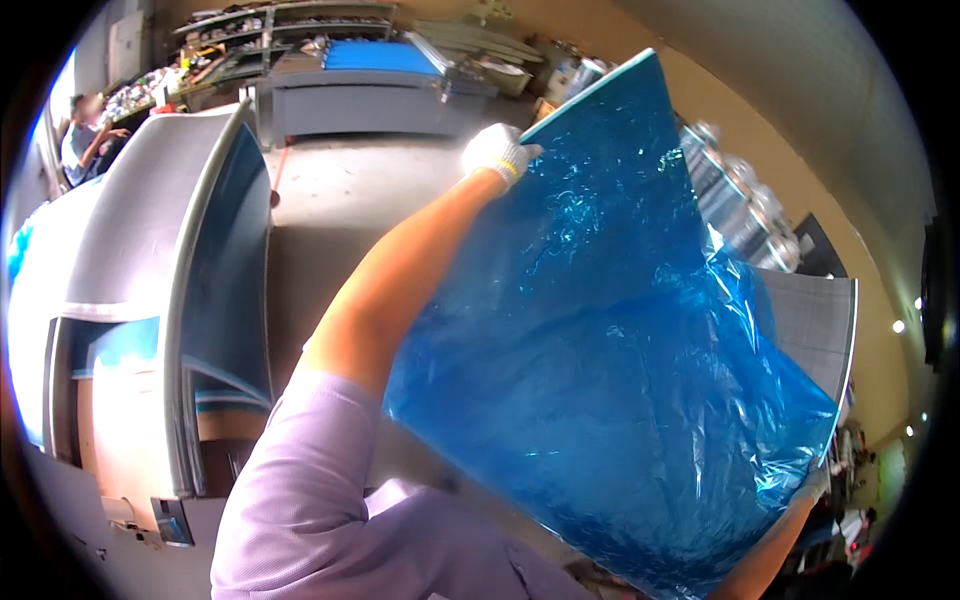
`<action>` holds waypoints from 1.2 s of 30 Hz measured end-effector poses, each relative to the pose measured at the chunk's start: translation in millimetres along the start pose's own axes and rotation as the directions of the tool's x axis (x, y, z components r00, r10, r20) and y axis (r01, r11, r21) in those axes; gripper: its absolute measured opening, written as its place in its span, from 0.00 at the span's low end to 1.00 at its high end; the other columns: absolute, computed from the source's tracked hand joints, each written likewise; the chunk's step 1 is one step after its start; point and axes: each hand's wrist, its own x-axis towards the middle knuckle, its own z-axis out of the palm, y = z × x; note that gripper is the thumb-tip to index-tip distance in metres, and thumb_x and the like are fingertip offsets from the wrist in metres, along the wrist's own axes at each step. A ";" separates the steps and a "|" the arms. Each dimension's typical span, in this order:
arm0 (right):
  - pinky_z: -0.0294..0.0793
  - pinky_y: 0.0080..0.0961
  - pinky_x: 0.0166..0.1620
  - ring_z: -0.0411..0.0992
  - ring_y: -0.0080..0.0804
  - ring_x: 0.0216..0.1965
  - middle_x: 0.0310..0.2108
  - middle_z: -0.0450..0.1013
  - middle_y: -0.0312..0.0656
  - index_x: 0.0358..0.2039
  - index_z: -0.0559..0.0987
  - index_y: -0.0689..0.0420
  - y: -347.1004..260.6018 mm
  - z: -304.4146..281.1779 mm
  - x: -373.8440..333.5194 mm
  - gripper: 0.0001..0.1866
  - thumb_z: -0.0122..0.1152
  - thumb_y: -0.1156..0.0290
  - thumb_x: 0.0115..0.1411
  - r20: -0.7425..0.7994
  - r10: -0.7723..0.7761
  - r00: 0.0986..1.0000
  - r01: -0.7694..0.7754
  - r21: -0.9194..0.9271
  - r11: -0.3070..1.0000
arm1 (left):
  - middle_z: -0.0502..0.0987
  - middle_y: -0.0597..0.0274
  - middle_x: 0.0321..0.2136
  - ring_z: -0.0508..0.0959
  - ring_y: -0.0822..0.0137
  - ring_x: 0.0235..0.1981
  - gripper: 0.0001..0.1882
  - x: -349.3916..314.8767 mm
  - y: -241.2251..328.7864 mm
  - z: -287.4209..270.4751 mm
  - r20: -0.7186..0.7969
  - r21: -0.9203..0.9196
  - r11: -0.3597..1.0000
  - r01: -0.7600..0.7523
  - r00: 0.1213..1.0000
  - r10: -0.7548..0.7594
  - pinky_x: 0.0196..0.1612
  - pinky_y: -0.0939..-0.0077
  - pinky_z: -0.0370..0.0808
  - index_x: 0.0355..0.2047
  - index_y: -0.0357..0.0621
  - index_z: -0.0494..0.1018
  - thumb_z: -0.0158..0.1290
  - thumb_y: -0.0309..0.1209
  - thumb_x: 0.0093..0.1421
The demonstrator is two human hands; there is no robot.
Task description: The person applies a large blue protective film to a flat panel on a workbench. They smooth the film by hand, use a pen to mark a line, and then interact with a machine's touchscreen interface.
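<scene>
A large flat panel (560, 350) covered in shiny blue film is held up tilted in front of me. The film hangs loose and wrinkled along its right side. My left hand (497, 155), in a white knitted glove, is closed on the panel's upper left edge. Low on the right, my right hand (815, 485) grips the opposite edge near the corner; most of its fingers are hidden or blurred.
Tall curved panels (150, 210) stand at the left. Across the floor is a grey workbench (375, 105) with a blue sheet (380, 57) on top, shelves (265, 40) behind it. Silvery wrapped rolls (740, 200) and a grey panel (815, 320) are at right. A person (85, 140) sits far left.
</scene>
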 end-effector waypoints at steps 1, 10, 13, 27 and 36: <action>0.69 0.35 0.47 0.71 0.43 0.43 0.43 0.74 0.49 0.49 0.73 0.64 -34.9 49.3 22.8 0.29 0.53 0.50 0.60 0.043 0.034 0.998 -0.034 -0.009 0.999 | 0.79 0.53 0.29 0.79 0.56 0.34 0.20 19.1 -10.4 -2.3 -0.024 0.032 0.999 0.018 1.000 -0.018 0.40 0.66 0.73 0.33 0.45 0.79 0.57 0.49 0.51; 0.67 0.31 0.46 0.70 0.34 0.40 0.41 0.74 0.47 0.47 0.73 0.70 -429.9 426.9 145.7 0.22 0.56 0.63 0.60 0.155 -0.173 0.973 0.072 0.507 0.859 | 0.80 0.53 0.27 0.80 0.60 0.29 0.23 240.2 -164.0 -16.4 -0.299 0.154 0.951 0.268 0.930 -0.214 0.38 0.68 0.74 0.39 0.44 0.79 0.60 0.48 0.49; 0.68 0.29 0.42 0.70 0.31 0.36 0.37 0.75 0.45 0.43 0.76 0.69 -573.3 512.1 150.7 0.19 0.58 0.65 0.58 0.166 -0.265 0.950 0.158 0.476 0.865 | 0.79 0.54 0.27 0.80 0.57 0.32 0.20 329.5 -232.6 -23.2 -0.335 0.178 0.939 0.293 0.916 -0.222 0.38 0.65 0.74 0.36 0.50 0.80 0.57 0.49 0.49; 0.68 0.31 0.44 0.72 0.37 0.38 0.38 0.76 0.51 0.40 0.77 0.67 -1091.9 919.4 198.7 0.18 0.61 0.66 0.55 0.233 -0.418 0.878 0.252 0.518 0.817 | 0.79 0.52 0.27 0.80 0.56 0.31 0.21 725.1 -495.2 -39.8 -0.509 0.269 0.877 0.398 0.831 -0.222 0.38 0.65 0.73 0.35 0.44 0.79 0.58 0.48 0.50; 0.69 0.31 0.45 0.74 0.40 0.41 0.37 0.76 0.51 0.39 0.78 0.65 -1460.2 1211.9 210.3 0.22 0.57 0.57 0.57 0.157 -0.665 0.730 0.560 0.419 0.714 | 0.79 0.53 0.23 0.79 0.59 0.26 0.21 941.9 -656.3 -101.9 -0.652 0.256 0.816 0.519 0.716 -0.251 0.34 0.64 0.72 0.33 0.42 0.79 0.58 0.48 0.50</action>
